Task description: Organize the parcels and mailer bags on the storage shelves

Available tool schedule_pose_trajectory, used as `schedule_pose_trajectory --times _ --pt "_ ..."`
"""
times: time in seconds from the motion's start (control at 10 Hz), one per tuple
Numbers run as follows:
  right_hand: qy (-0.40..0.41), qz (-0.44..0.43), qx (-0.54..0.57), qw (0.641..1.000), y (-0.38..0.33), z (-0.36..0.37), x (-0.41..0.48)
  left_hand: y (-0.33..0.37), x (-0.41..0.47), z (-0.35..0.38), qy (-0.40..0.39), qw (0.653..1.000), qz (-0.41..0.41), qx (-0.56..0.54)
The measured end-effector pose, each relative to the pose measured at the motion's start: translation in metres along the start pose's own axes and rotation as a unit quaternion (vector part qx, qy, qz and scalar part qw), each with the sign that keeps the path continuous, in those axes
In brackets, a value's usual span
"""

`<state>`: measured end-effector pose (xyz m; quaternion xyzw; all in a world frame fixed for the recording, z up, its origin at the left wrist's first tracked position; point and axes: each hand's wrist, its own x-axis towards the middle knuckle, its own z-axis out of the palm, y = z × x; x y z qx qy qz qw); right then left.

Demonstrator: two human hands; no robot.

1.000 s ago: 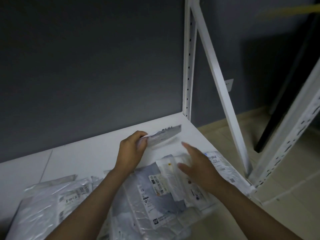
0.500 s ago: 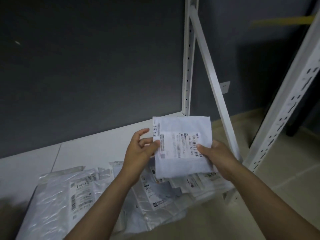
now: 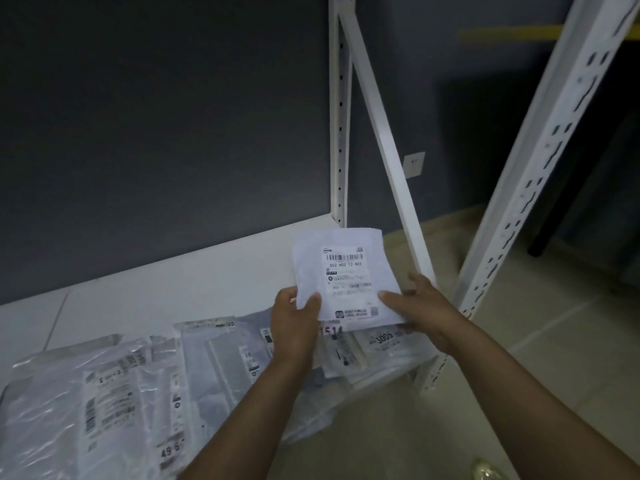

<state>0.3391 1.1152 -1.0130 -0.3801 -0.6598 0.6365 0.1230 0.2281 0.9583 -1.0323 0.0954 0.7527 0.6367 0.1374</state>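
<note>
I hold a small white mailer bag (image 3: 343, 271) upright above the white shelf board (image 3: 194, 285), its printed label with a barcode facing me. My left hand (image 3: 294, 323) pinches its lower left corner with the thumb on the front. My right hand (image 3: 420, 310) grips its lower right edge, thumb on the label side. Beneath both hands several clear and grey mailer bags (image 3: 221, 358) lie overlapping on the shelf, reaching to the front right corner. A larger shiny bag (image 3: 69, 410) lies at the left front.
A dark grey wall backs the shelf. A white perforated upright (image 3: 339, 133) and a diagonal brace (image 3: 384, 140) stand at the shelf's right end. Another perforated post (image 3: 540, 174) rises nearer on the right. Beige tiled floor (image 3: 554, 341) lies to the right and below.
A second ago my left hand lifted the mailer flat off the pile while my right hovered. Both hands then took it, and it has since been turned upright with its label facing me.
</note>
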Motion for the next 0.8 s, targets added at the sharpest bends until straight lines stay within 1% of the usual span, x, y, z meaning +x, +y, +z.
schedule_pose_trajectory --times 0.1,0.2,0.3,0.4,0.5,0.6,0.7,0.8 --pt "-0.016 0.036 0.040 0.998 0.020 0.000 0.013 -0.019 -0.002 0.029 -0.072 0.997 0.001 0.004" --pt "0.101 -0.021 -0.068 0.992 0.030 -0.007 0.024 -0.031 0.004 0.045 -0.095 0.992 0.025 0.077" --pt "0.152 -0.077 -0.240 0.956 0.044 -0.014 0.035 -0.046 0.013 0.051 -0.124 0.973 0.079 0.178" --pt "0.142 -0.123 -0.333 0.924 0.063 -0.009 0.043 -0.059 0.018 0.056 -0.175 0.923 0.121 0.320" --pt "0.114 -0.158 -0.424 0.884 0.075 0.004 0.036 -0.065 0.014 0.054 -0.154 0.856 0.156 0.468" --pt "0.064 -0.168 -0.533 0.827 0.087 0.008 0.033 -0.067 0.007 0.048 -0.118 0.837 0.203 0.494" --pt "0.039 -0.173 -0.600 0.780 0.081 0.011 0.021 -0.059 -0.002 0.040 -0.149 0.822 0.194 0.514" --pt "0.033 -0.175 -0.591 0.787 0.063 0.014 0.005 -0.037 -0.011 0.030 -0.164 0.813 0.204 0.520"
